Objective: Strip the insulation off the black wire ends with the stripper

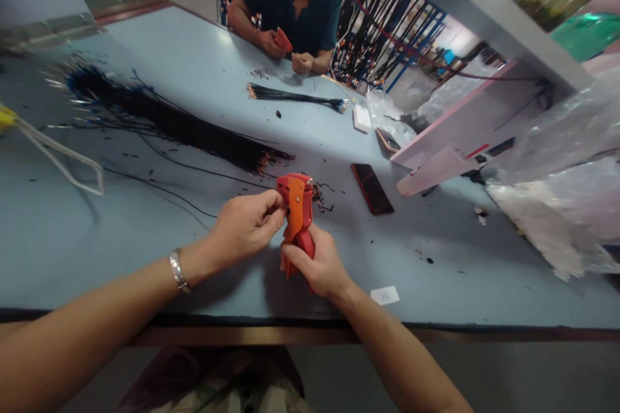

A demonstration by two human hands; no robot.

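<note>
My right hand (320, 264) is wrapped round the handles of a red and orange wire stripper (299, 206), held upright above the table. At the tool's jaw side, my left hand (249, 222) pinches thumb to fingers. A thin black wire (165, 188) runs from the left and passes behind this hand; its end is hidden at the jaws. Beyond my hands lies a thick bundle of black wires (194, 132), with copper-coloured ends nearest the tool and blue parts at the far left. Small black scraps (322, 197) are scattered just behind the stripper.
Across the table (121, 264), another person (290, 6) holds a red tool (283, 40). A smaller wire bundle (295, 95) lies before them. To the right are a dark phone (372, 188), a white box (361, 117), a paper label (385, 295) and plastic bags (557, 193).
</note>
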